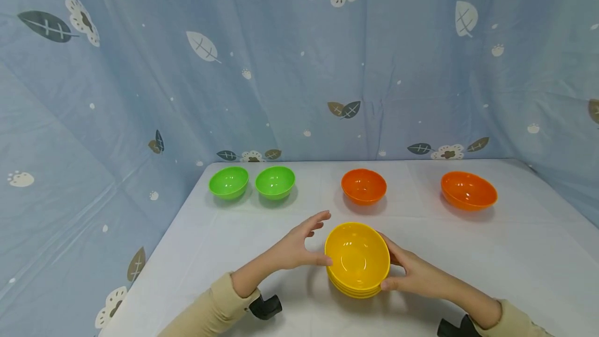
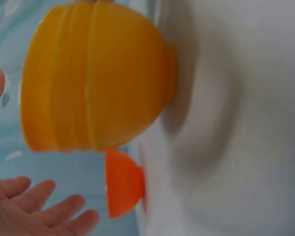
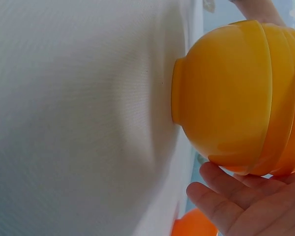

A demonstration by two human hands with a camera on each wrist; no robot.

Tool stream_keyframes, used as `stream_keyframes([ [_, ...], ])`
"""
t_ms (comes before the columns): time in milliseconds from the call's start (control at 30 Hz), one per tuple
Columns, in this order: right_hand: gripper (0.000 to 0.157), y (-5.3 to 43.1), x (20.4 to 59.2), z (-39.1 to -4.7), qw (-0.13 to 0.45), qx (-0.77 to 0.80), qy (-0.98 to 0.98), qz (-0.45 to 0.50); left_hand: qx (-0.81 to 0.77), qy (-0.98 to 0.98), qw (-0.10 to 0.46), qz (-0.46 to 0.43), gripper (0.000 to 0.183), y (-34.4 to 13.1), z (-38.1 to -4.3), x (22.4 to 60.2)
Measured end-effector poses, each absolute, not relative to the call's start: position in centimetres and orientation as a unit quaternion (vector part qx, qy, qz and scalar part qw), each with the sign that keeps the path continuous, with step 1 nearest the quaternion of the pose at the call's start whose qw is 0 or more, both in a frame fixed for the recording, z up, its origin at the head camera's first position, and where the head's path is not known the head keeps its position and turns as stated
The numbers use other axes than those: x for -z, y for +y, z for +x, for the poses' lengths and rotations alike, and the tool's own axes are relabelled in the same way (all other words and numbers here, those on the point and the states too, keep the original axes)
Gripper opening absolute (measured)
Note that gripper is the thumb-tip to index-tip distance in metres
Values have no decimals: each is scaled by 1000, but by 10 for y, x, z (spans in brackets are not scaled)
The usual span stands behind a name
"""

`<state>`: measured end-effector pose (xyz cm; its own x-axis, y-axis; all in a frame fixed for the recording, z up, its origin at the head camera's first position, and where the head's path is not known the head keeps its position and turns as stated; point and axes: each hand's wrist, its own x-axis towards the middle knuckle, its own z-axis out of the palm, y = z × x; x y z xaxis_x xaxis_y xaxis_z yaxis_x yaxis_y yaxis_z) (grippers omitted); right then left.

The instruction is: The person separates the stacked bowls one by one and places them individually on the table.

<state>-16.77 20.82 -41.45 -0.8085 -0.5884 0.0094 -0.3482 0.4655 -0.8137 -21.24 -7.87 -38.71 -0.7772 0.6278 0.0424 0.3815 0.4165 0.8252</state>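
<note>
A stack of several yellow bowls [image 1: 357, 256] stands upright between my two hands, near the front of the table. My right hand [image 1: 416, 274] holds the stack's right side, thumb at the near side and fingers round the back. In the right wrist view those fingers [image 3: 226, 187] lie along the bowls' side. On the other side is my left hand [image 1: 295, 248], fingers spread and straight, its thumb by the rim; whether that thumb touches is unclear. The left wrist view shows the left fingers [image 2: 54, 209] apart from the yellow bowls [image 2: 123, 78].
Two green bowls [image 1: 229, 183] sit side by side at the back left of the white table [image 1: 281, 222]. An orange bowl [image 1: 363, 187] stands behind the yellow stack. Another orange bowl [image 1: 468, 191] is at the back right. A blue patterned curtain [image 1: 281, 66] hangs behind the table.
</note>
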Motion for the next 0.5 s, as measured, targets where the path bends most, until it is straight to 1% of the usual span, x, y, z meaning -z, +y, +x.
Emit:
stream_keyframes([
  [167,85,209,416,-168,135,438,844,-279,-411,839,160,319,96,-72,-208,391],
  [300,85,210,416,-169,132,439,842,-285,-390,841,161,340,103,-68,-205,392],
  [500,85,209,414,-168,137,441,841,-281,-385,836,164,355,108,-63,-202,393],
])
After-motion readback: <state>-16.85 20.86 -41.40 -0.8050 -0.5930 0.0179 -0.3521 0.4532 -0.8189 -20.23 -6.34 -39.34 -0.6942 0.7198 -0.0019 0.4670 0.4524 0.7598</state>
